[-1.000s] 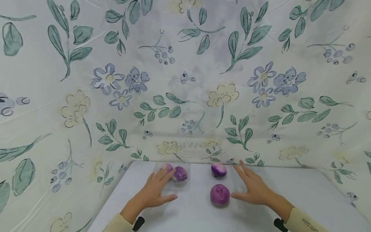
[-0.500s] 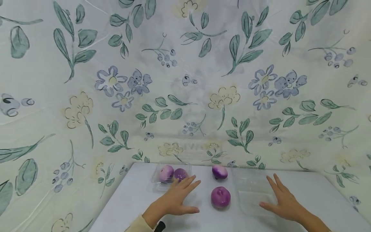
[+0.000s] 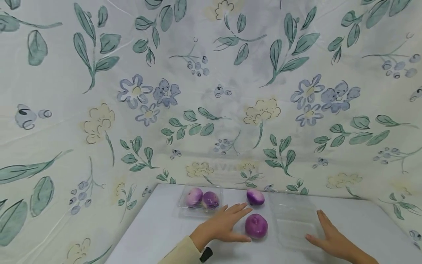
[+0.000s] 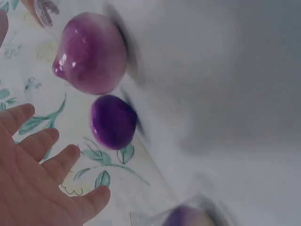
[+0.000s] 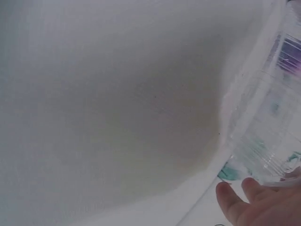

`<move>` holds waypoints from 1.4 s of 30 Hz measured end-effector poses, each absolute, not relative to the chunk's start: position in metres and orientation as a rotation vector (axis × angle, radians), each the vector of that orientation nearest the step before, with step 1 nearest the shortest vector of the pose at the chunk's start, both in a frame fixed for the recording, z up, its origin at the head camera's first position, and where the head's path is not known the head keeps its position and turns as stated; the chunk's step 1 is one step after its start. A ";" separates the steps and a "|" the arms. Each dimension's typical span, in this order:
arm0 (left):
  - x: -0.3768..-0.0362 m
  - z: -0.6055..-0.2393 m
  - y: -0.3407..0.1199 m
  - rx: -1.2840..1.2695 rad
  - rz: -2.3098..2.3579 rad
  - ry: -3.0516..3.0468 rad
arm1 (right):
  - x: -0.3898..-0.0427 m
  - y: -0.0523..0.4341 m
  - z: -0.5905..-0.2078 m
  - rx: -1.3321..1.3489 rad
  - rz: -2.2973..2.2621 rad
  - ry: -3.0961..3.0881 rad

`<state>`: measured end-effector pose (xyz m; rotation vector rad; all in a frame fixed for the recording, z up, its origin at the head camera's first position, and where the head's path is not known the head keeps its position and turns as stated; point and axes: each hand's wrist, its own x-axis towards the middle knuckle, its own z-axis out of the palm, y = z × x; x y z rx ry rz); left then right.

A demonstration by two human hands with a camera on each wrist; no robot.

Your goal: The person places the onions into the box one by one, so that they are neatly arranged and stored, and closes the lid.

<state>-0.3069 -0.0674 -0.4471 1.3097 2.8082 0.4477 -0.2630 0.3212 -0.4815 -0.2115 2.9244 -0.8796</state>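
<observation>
the person's left hand (image 3: 221, 226) lies flat on the white table (image 3: 158, 234), fingers straight and spread, gripping nothing; the thumb stretches along the table toward the near purple turnip (image 3: 256, 226), which sits loose just beside the hand, close to the thumb tip. whether skin touches it i can't tell. the left wrist view shows those fingers (image 4: 44, 141) splayed with the near purple turnip (image 4: 92, 52) and the far turnip (image 4: 113, 121) beyond them, neither one held. an open palm like that looks, to me, like a hand settling or about to close round the fruit rather than carrying anything.

the right hand (image 3: 329, 240) is flat too, fingers extended and apart, lying at the right edge of an empty clear plastic tray (image 3: 293, 220); the wrist view has its fingertips (image 5: 229, 197) just under the ribbed wall of the clear plastic tray (image 5: 263, 141), seemingly steadying it so it won't slide. nothing is pinched.

the far turnip (image 3: 255, 197) rests on the table behind the near one, between the two trays. over on the left a second clear tray (image 3: 183, 211) already holds two turnips (image 3: 202, 199) side by side, touching. a floral cloth (image 3: 211, 91) hangs round the back and sides.
</observation>
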 end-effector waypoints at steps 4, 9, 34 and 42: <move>-0.312 -0.448 -0.052 1.313 0.503 2.742 | -0.264 0.323 -0.482 -0.166 -0.924 2.862; -0.319 -0.450 -0.038 1.324 0.516 2.691 | -0.262 0.323 -0.485 -0.139 -0.944 2.824; -0.343 -0.474 -0.021 1.050 0.876 2.522 | -0.261 0.320 -0.482 0.065 -1.129 2.691; -0.348 -0.475 -0.022 0.961 0.967 2.439 | -0.262 0.317 -0.481 0.122 -1.160 2.668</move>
